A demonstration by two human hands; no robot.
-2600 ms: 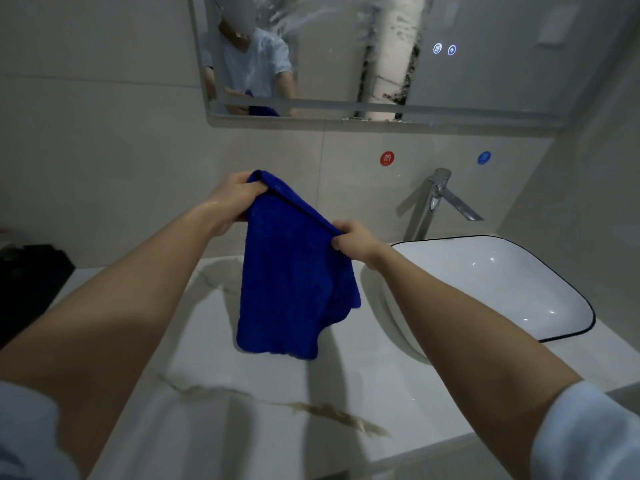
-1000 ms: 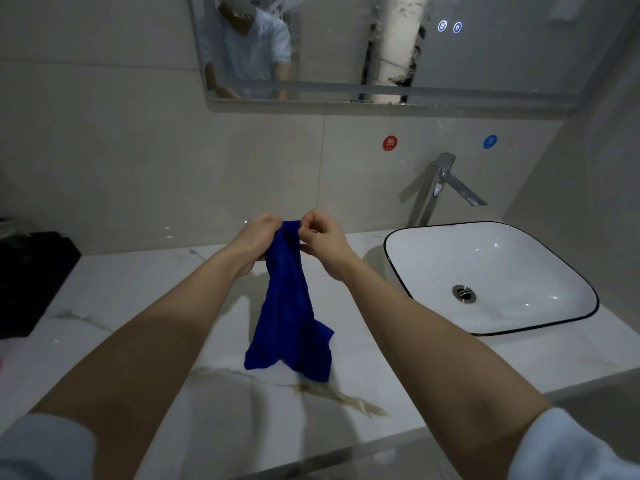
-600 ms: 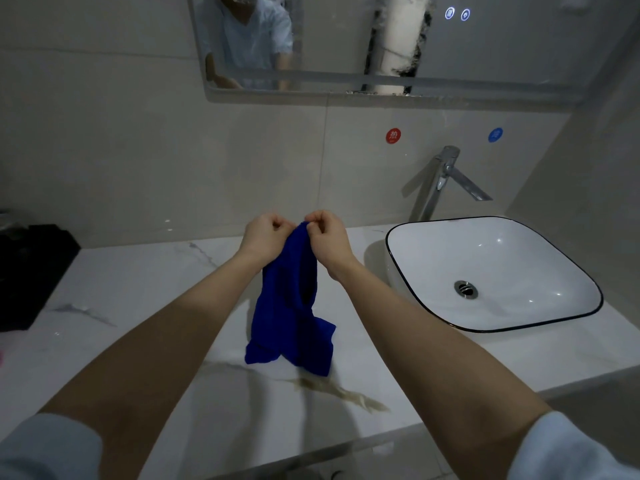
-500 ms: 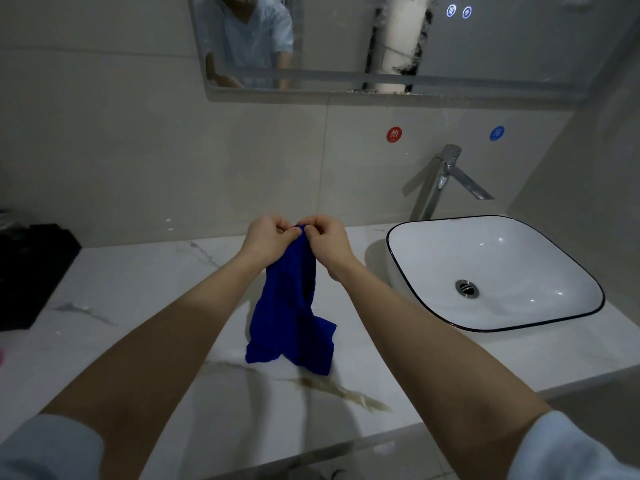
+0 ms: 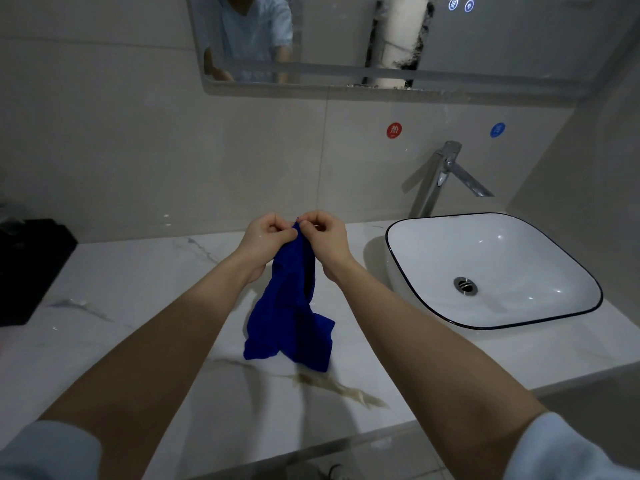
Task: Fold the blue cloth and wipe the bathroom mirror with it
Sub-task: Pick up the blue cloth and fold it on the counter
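Note:
The blue cloth (image 5: pixel 289 317) hangs doubled over in a narrow bunch above the marble counter (image 5: pixel 138 299), its lower corners just over the surface. My left hand (image 5: pixel 265 242) and my right hand (image 5: pixel 327 240) are knuckle to knuckle and both pinch the cloth's top edge between them. The bathroom mirror (image 5: pixel 467 39) is on the wall above, only its lower strip in view, with two lit touch icons at its upper right.
A white basin (image 5: pixel 433 268) with a black rim sits on the counter at right, a chrome tap (image 5: pixel 446 174) behind it. Red and blue round stickers mark the tiled wall. A black object (image 5: pixel 27 268) lies at the counter's left end.
My hands came together from holding the cloth spread wide, so it now hangs as a narrow fold. In the last half second they barely moved.

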